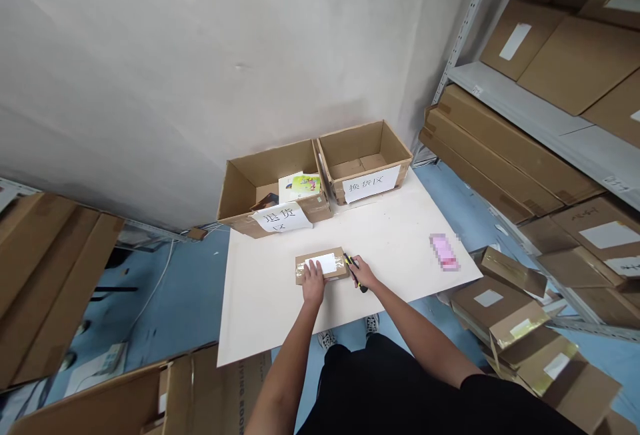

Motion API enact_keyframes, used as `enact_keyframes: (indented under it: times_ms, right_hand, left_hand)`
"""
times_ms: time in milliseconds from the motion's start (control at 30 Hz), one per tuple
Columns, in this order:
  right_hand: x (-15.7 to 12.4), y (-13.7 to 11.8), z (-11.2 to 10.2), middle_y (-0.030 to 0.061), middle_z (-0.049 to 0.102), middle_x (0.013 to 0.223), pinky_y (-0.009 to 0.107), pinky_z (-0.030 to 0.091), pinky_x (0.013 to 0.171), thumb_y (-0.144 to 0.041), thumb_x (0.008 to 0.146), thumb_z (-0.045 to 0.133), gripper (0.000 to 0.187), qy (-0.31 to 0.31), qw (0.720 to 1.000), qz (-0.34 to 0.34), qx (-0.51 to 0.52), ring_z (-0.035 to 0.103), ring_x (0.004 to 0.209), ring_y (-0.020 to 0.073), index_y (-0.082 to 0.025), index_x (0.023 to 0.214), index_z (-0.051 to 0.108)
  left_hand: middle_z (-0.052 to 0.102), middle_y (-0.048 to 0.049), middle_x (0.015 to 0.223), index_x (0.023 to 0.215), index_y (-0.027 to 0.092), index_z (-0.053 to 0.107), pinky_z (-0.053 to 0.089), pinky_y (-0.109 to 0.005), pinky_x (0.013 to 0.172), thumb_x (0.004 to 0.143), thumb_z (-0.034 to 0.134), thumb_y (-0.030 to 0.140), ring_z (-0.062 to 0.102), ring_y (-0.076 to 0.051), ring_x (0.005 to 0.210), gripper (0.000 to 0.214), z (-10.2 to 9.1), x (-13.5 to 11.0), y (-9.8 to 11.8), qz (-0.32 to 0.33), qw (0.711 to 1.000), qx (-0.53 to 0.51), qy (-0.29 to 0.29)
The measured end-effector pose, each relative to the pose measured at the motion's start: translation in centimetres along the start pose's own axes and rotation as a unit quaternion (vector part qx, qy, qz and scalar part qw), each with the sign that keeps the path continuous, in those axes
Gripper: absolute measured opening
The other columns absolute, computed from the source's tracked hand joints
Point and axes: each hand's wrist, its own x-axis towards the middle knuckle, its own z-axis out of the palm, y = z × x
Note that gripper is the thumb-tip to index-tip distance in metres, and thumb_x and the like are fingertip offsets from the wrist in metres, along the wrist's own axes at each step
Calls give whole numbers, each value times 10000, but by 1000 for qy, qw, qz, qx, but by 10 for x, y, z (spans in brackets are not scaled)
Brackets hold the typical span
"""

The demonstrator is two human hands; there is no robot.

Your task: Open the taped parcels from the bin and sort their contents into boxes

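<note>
I have the small taped box (330, 263) lying on the white worktop (260, 308), near its front edge. My left hand (313, 281) rests on the box, fingers extended over its top, not clenched. My right hand's (362, 271) fingers are closed around a black-and-yellow cutter (349, 263) at the box's right end; I can't tell whether its tip touches. Behind stand two open cartons, left (240, 225) and right (336, 189).
</note>
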Motion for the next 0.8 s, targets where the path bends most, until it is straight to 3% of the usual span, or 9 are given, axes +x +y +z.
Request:
enact_keyframes:
  times_ms: [300,367,500,600,667,733,800]
  right_hand:
    - [-31,22,-36,-122,568,512,196,440,401,-507,924,642,319,-125,991,23,-39,525,361,126,-273,1056,469]
    - [-31,31,-44,-104,580,505,198,435,413,-504,947,624,285,-59,996,32,-57,541,367,132,-260,997,485]
    - [-21,45,-61,-70,581,504,213,460,484,-512,1024,505,301,161,978,69,-110,601,427,147,-243,889,510]
    - [-7,42,-85,-3,707,681,252,538,666,-472,1042,476,311,193,963,86,-165,726,660,179,-219,918,606]
    - [2,35,-106,72,775,923,306,554,831,-441,1019,522,289,212,954,96,-190,757,926,229,-191,1042,665]
    - [7,28,-122,161,741,1195,368,520,979,-418,996,555,373,243,943,102,-203,689,1187,285,-150,1237,650]
    - [7,23,-124,206,652,1377,393,464,1080,-397,1000,534,468,278,930,81,-225,587,1344,307,-133,1383,592]
  left_hand:
    - [352,-222,1690,1624,159,394,444,-581,1159,995,570,366,327,-426,1554,685,-14,1,0,4,999,17,-32]
    - [352,-215,1692,1627,164,388,439,-575,1161,999,561,410,320,-425,1555,696,-19,-1,0,5,999,13,-39]
    - [393,-220,1666,1629,181,379,463,-580,1121,1009,475,578,350,-429,1528,742,-34,-2,-4,10,999,-7,-45]
    - [496,-220,1585,1631,176,372,486,-538,1092,1032,412,540,448,-399,1458,702,-48,10,-15,11,998,-16,-56]
    - [465,-197,1619,1633,201,373,462,-512,1117,1011,470,511,415,-389,1488,702,-56,22,-25,32,997,-18,-69]
    - [375,-139,1695,1642,258,356,396,-495,1178,967,558,518,300,-374,1566,751,-60,33,-35,71,993,-27,-87]
    - [343,-87,1720,1654,306,318,324,-471,1227,939,604,523,238,-339,1600,800,-61,42,-42,100,988,-44,-106]
